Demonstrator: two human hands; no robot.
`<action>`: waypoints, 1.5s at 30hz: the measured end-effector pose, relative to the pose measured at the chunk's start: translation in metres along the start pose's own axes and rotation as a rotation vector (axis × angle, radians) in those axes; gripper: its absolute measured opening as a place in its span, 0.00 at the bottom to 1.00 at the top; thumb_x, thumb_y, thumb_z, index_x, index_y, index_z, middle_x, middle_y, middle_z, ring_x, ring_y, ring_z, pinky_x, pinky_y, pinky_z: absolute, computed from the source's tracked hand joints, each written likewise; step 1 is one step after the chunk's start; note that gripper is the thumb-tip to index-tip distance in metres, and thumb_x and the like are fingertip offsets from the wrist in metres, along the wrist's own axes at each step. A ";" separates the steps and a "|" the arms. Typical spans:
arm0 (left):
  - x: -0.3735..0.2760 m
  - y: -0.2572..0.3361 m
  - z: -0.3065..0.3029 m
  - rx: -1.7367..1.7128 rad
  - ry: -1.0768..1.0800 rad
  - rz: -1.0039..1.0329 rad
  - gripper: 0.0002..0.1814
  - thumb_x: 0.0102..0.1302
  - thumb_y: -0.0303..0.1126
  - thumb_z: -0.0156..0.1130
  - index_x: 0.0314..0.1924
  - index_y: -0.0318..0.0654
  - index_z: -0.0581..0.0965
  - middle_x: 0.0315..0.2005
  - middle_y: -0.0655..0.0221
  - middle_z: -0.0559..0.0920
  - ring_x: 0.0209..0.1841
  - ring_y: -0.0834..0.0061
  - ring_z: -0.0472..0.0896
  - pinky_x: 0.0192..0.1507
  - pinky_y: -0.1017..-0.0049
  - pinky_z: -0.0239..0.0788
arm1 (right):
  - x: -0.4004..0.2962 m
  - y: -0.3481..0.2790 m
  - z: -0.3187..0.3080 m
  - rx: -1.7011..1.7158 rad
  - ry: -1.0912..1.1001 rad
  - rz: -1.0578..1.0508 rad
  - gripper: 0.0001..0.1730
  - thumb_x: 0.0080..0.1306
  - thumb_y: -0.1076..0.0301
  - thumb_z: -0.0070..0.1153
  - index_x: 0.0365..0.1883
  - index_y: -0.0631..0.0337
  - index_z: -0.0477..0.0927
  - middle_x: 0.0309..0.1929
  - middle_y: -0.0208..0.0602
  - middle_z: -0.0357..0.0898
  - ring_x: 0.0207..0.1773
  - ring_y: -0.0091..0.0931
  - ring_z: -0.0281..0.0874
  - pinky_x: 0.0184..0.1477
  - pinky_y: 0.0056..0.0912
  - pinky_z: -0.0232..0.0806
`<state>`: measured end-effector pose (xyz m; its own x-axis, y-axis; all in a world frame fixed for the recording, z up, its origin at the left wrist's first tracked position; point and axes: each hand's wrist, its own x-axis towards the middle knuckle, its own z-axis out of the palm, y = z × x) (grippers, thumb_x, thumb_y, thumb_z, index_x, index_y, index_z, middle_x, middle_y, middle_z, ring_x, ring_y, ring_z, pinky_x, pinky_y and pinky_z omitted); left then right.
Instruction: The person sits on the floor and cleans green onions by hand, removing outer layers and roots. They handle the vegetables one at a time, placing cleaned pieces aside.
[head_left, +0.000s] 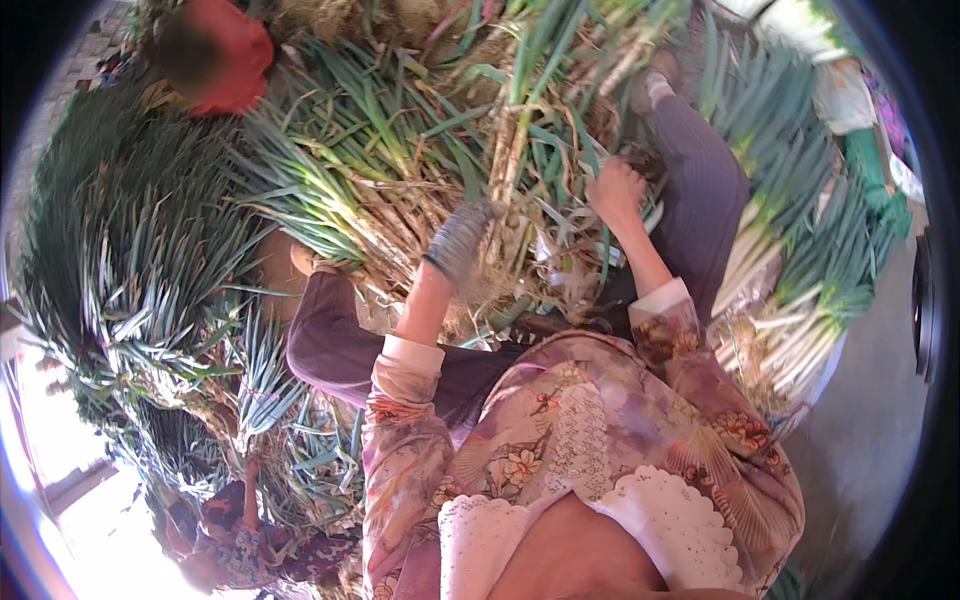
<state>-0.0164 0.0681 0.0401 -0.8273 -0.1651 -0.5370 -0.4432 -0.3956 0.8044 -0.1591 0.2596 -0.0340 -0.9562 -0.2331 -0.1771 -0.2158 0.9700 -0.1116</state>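
Note:
My left hand (463, 236), in a grey glove, grips a few long green onions (507, 161) by their soil-stained lower stalks. Their green tops point away from me, and the root ends hang near my lap, partly blurred. My bare right hand (619, 191) is raised to the right of these stalks with its fingers curled; whether anything is inside them is hidden. Below that hand lie stripped pale skins and leaves (566, 274). A pile of untrimmed green onions (390, 214) with dry outer leaves spreads just left of my gloved hand.
Clean white-stemmed green onions (795, 337) lie in bundles along my right side. A large stack of green onions (150, 225) fills the left. A person in red (240, 60) is at the upper left; another person (244, 551) holds a bundle at the lower left. Grey floor (855, 442) shows at right.

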 end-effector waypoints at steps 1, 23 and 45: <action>0.005 -0.015 -0.010 0.164 -0.016 0.039 0.12 0.61 0.37 0.54 0.39 0.36 0.75 0.24 0.69 0.79 0.20 0.76 0.76 0.22 0.78 0.69 | -0.006 -0.005 -0.016 0.107 0.085 -0.084 0.29 0.61 0.50 0.50 0.48 0.69 0.68 0.46 0.53 0.73 0.48 0.41 0.72 0.46 0.43 0.64; 0.001 -0.052 -0.079 0.111 0.790 0.573 0.11 0.67 0.39 0.50 0.40 0.39 0.65 0.19 0.75 0.72 0.18 0.86 0.67 0.17 0.84 0.61 | 0.047 -0.263 -0.114 1.943 -0.632 -0.711 0.44 0.64 0.48 0.46 0.66 0.65 0.40 0.50 0.49 0.70 0.56 0.30 0.67 0.56 0.34 0.62; 0.129 -0.051 -0.088 1.005 0.971 -0.055 0.30 0.46 0.38 0.67 0.45 0.26 0.67 0.33 0.54 0.76 0.39 0.58 0.76 0.44 0.69 0.68 | -0.062 -0.135 0.131 1.028 -0.567 -0.338 0.27 0.66 0.58 0.41 0.55 0.73 0.64 0.53 0.57 0.68 0.56 0.41 0.67 0.56 0.34 0.56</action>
<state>-0.0699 -0.0124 -0.0926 -0.4173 -0.8864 -0.2002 -0.8637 0.3184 0.3906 -0.0445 0.1347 -0.1363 -0.6048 -0.7092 -0.3621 0.0655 0.4089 -0.9102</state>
